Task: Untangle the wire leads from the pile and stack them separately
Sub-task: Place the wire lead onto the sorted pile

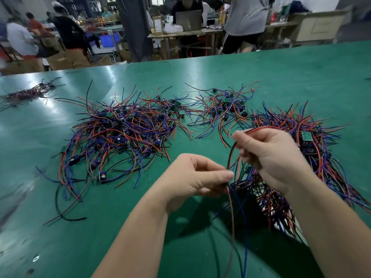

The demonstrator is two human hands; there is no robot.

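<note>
Left hand [192,175] pinched shut on leads [239,213] hanging toward viewer; right hand [269,155] closed on looped lead [259,129], pile [313,137] just right.

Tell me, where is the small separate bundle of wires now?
In the head view, the small bundle lies at the far left of the green table, apart from the big tangled pile.

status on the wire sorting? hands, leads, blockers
Left hand pinching red and blue leads that hang down. Right hand gripping a red-black loop. Big tangled pile unsorted on green table. Nothing blocking.
</note>
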